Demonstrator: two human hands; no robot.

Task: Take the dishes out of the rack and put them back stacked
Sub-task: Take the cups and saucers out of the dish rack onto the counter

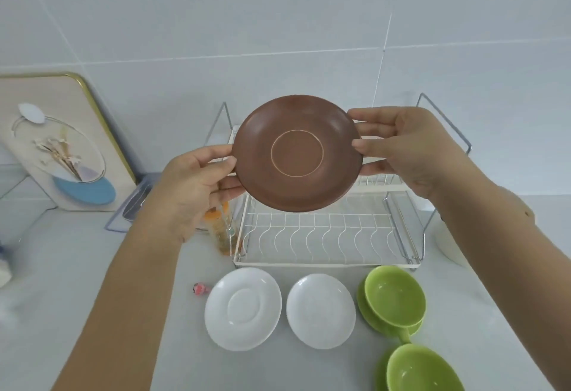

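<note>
left hand [197,180] and right hand [398,143] pinching opposite rims of brown saucer [296,154], raised, tilted, dish rack [324,236] behind hands

So the back wall [278,19] is showing big pale grey-white tiles with thin light grout lines crossing it, and soft even light is falling over everything with hardly any shadows. A light grey countertop [77,267] is running along underneath. On the left, a decorative board [61,143] with a gold rim and a flower picture is leaning against the wall. Just beside it a clear tray [129,205] is sitting on the counter, and a small pink trinket [200,289] is lying nearer the front.
</note>
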